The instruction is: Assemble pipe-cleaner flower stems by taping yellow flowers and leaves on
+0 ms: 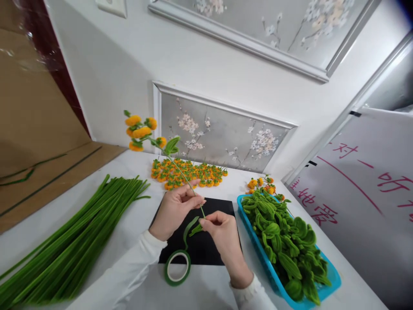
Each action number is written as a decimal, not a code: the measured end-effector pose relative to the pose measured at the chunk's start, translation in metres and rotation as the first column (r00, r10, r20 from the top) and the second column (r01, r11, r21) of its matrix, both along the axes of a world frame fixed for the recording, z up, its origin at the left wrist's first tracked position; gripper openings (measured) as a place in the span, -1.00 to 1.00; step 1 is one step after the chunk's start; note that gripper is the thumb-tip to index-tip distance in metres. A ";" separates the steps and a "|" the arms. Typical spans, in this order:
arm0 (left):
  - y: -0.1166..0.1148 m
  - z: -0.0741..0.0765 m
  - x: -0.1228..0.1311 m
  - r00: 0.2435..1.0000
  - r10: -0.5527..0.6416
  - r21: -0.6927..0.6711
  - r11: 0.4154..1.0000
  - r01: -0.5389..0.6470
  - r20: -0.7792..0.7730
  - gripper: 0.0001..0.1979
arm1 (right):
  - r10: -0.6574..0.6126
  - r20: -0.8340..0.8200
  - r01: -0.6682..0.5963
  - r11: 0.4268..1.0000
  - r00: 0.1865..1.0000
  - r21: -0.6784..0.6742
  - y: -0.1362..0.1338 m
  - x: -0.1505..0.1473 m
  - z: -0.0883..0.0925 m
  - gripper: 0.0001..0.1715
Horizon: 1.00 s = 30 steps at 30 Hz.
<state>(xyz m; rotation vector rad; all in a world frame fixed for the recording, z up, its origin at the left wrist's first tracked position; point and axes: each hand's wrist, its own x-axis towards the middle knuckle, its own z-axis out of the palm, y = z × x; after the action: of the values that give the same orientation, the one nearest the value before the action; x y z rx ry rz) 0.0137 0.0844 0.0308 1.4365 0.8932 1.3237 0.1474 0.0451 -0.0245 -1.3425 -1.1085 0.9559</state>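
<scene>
My left hand (176,207) pinches the thin green stem of a pipe-cleaner flower branch (146,134) that rises up and left, with several orange blossoms and a green leaf at its top. My right hand (222,234) is closed on the stem's lower end and on a strip of green floral tape (190,228). The tape runs down to its roll (177,268), which lies flat on the table near my left wrist. Both hands hover over a black mat (211,249).
A long bundle of green pipe cleaners (71,245) lies at the left. Several small orange flowers (189,173) are heaped at the back by the wall. A blue tray (277,284) of green leaves stands at the right, with a finished orange sprig (263,184) behind it.
</scene>
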 end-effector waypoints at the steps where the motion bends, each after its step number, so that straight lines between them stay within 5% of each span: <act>1: 0.001 -0.002 -0.001 1.000 -0.012 0.020 1.000 0.013 -0.015 -0.86 | 0.041 -0.012 -0.041 0.999 0.999 -0.029 0.002 0.001 -0.001 -0.83; 8: 0.003 -0.002 -0.009 0.979 -0.206 -0.016 0.978 0.206 -0.004 -0.93 | 0.379 -0.174 -0.398 0.913 0.909 -0.086 0.005 0.015 0.003 -0.73; 14: 0.002 -0.001 -0.014 0.950 -0.307 -0.074 0.948 0.311 0.061 -0.93 | 0.577 -0.497 -0.685 0.727 0.648 -0.049 -0.002 0.018 -0.007 -0.62; 18: 0.003 -0.003 -0.018 0.912 -0.334 -0.122 0.921 0.369 0.239 -0.84 | 0.592 -0.600 -0.724 0.689 0.538 0.032 -0.009 0.010 -0.008 -0.55; 20: 0.003 -0.001 -0.021 0.895 -0.352 -0.120 0.911 0.395 0.275 -0.78 | 0.583 -0.569 -0.683 0.729 0.580 0.051 -0.010 0.006 -0.004 -0.55; 25: 0.002 0.008 -0.020 0.943 -0.282 -0.109 0.947 0.303 0.178 -0.84 | 0.428 -0.242 -0.428 0.902 0.871 0.056 -0.006 -0.001 0.004 -0.72; 30: -0.001 0.009 -0.010 0.987 -0.083 -0.093 0.991 0.096 0.139 -0.62 | 0.303 -0.112 -0.302 0.953 0.946 0.029 -0.002 -0.010 -0.005 -0.75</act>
<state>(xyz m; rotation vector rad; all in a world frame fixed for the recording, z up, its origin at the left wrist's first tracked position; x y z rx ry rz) 0.0040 0.0837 0.0397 1.2802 0.7852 1.2756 0.1378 0.0432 -0.0293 -1.1102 -1.2506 1.2337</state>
